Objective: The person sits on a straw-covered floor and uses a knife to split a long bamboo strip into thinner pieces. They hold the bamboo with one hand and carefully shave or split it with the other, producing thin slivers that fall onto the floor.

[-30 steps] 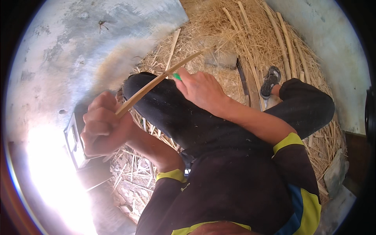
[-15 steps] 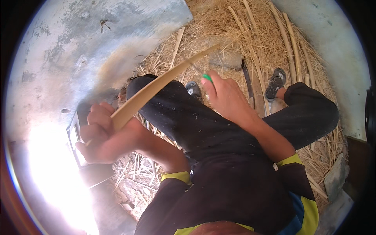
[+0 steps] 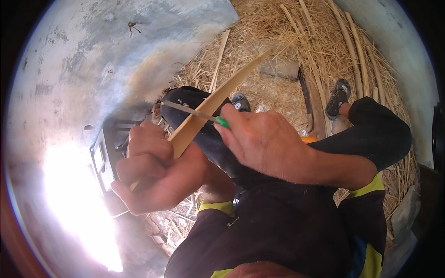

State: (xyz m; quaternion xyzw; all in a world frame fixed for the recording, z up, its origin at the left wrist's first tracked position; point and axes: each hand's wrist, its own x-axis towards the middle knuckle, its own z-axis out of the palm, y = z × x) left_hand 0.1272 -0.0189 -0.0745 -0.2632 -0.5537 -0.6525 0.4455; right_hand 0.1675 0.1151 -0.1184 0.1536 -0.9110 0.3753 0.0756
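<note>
My left hand (image 3: 155, 171) is closed round the lower end of a long, pale split-bamboo strip (image 3: 227, 91). The strip slants up and away to the right over my left knee, tapering toward its far tip. In my right hand (image 3: 271, 141) is a small knife (image 3: 223, 122), gripped by its green handle. Its thin blade lies across the strip, a short way above my left fist, and points to the left. Fingers hide most of the handle and the strip's near end.
Straw and shavings (image 3: 259, 23) cover the floor. Long bamboo poles (image 3: 350, 44) lie at the far right. A grey block (image 3: 282, 69) and a dark, long-bladed tool (image 3: 306, 95) are between my feet. A stained wall (image 3: 92, 69) rises on the left.
My right hand has drawn the knife down and left along the strip, from near its far part to close above my left hand. The left hand keeps its hold.
</note>
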